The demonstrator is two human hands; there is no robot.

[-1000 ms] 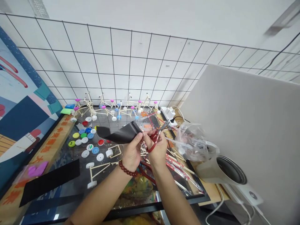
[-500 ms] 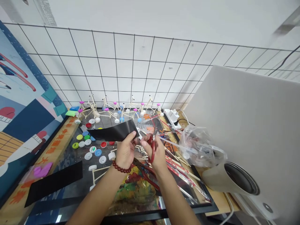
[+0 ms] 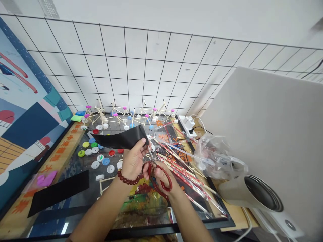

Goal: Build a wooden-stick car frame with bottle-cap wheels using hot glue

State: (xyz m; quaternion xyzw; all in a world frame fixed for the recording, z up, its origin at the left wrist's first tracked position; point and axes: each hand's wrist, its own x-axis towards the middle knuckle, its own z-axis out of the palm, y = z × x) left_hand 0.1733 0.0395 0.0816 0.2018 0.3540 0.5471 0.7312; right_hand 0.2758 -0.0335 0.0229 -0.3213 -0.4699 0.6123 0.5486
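Pinched between thumb and fingers, a black strip [image 3: 121,138] is held by my left hand [image 3: 134,160], its free end reaching out to the left. Red-handled scissors [image 3: 165,181] are in my right hand [image 3: 158,173], fingers around the handles. The blades point up toward the strip's right end, close to my left fingertips; whether they touch it I cannot tell. A second black strip [image 3: 59,193] lies flat on the table at the left. Just beyond my left hand are several bottle caps, among them a blue cap [image 3: 105,161] and a red cap [image 3: 111,153].
Stick models [image 3: 115,115] with pink and white pieces stand along the back. Wrapped chopsticks [image 3: 186,178] lie right of my hands, near a clear plastic bag [image 3: 214,158], a power strip [image 3: 187,125] and a roll [image 3: 252,193]. Purple clay [image 3: 47,179] is at left.
The scissors have turned in my right hand; their blades now point up at the strip and the handles face me. My right hand has moved slightly down and left. The left still holds the strip.
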